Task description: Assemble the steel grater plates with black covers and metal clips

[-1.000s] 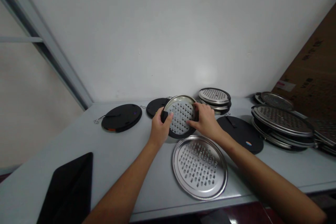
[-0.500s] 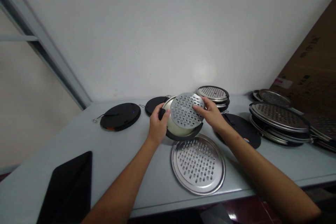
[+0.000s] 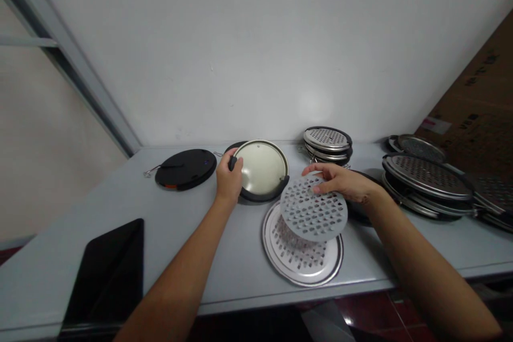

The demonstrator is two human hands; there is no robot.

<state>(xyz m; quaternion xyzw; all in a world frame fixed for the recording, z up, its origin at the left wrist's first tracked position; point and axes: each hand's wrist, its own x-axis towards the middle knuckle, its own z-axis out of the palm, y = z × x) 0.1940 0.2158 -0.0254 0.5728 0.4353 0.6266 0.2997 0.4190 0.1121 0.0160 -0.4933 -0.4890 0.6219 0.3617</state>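
My left hand (image 3: pixel 230 177) grips the left edge of a round cream-coloured pan (image 3: pixel 262 168) with a black rim piece, held tilted above the table. Pinched between the thumb and fingers of my right hand (image 3: pixel 336 181) is a flat round grater disc (image 3: pixel 313 209) full of holes. The disc hangs over a larger round metal grater plate (image 3: pixel 308 272) lying on the table and hides its upper part. Pan and disc are apart, the pan to the left.
A black disc (image 3: pixel 185 169) lies at the back left, a black tablet-like panel (image 3: pixel 106 272) at the front left. Grater stacks stand at the back (image 3: pixel 327 140) and right (image 3: pixel 428 179). A cardboard box (image 3: pixel 481 96) is at the far right.
The grater disc has come away from the pan, moving right and down with my right hand. My left hand has shifted slightly left with the pan, whose inside now shows.
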